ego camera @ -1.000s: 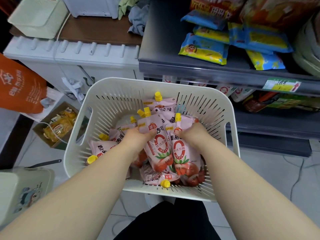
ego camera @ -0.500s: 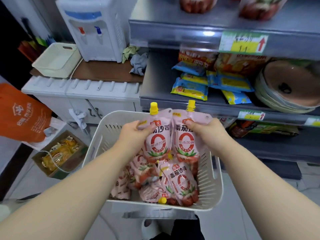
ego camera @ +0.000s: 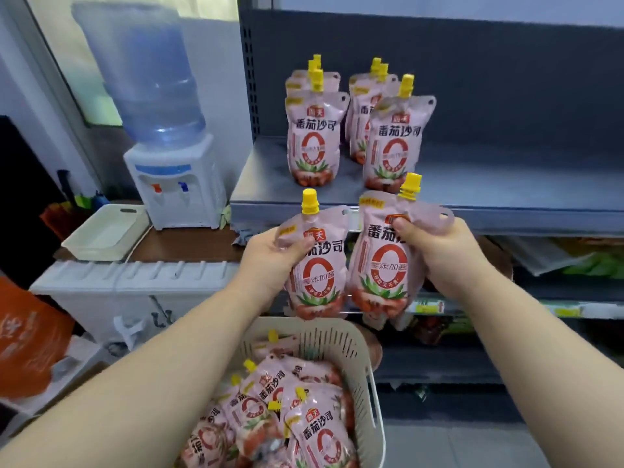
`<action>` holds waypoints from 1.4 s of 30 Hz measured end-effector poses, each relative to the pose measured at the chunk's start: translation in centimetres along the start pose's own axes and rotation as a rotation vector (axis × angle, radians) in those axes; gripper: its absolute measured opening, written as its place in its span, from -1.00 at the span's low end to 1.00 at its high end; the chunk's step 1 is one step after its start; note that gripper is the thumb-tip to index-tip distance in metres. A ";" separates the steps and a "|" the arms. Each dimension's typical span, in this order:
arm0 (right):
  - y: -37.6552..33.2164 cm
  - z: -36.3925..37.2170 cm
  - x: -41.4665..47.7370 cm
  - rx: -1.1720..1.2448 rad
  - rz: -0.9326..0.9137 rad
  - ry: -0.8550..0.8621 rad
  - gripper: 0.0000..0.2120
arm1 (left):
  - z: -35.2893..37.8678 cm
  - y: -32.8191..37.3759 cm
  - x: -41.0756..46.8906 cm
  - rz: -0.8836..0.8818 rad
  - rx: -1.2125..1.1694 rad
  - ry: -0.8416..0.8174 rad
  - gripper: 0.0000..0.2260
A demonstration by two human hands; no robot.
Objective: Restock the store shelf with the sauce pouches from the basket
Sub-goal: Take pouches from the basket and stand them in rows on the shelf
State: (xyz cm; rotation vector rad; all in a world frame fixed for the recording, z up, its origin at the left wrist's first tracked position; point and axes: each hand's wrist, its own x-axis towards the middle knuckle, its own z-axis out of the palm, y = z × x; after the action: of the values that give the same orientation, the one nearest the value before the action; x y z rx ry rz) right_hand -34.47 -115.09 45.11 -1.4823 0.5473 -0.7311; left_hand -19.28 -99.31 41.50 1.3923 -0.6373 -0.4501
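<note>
Pink pouches (ego camera: 317, 265) hung upright, both hands' (ego camera: 270, 255) fingers (ego camera: 403, 226) clamped near their tops, ready to stand on the shelf (ego camera: 506, 184).

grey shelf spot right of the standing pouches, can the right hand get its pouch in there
Probably yes: the right hand holds its pink yellow-capped sauce pouch just below the grey metal shelf, bare there.
</note>
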 end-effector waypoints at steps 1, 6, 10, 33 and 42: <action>-0.5 -0.6 0.1 0.019 -0.010 -0.006 -0.74 | 0.5 0.7 0.1 0.027 0.010 -0.018 -0.92; -2.5 -6.0 0.0 0.070 -0.067 0.045 -0.93 | 4.5 3.7 0.9 0.054 -0.049 -0.095 -0.92; -4.2 -11.6 -0.2 0.024 -0.134 0.083 -0.90 | 9.0 4.4 1.0 0.063 -0.059 -0.088 -0.92; -8.9 -31.0 4.8 0.056 -0.187 -0.065 -0.93 | 29.3 7.4 2.7 0.135 0.017 -0.101 -0.93; -8.4 -27.4 12.0 0.113 -0.180 0.000 -0.95 | 27.0 7.5 5.1 0.168 0.064 -0.062 -0.90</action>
State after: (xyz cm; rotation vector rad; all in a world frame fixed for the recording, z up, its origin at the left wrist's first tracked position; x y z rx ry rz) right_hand -47.09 -142.08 53.79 -1.4376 0.3689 -0.8887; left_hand -33.55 -121.99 51.15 1.3761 -0.8183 -0.3421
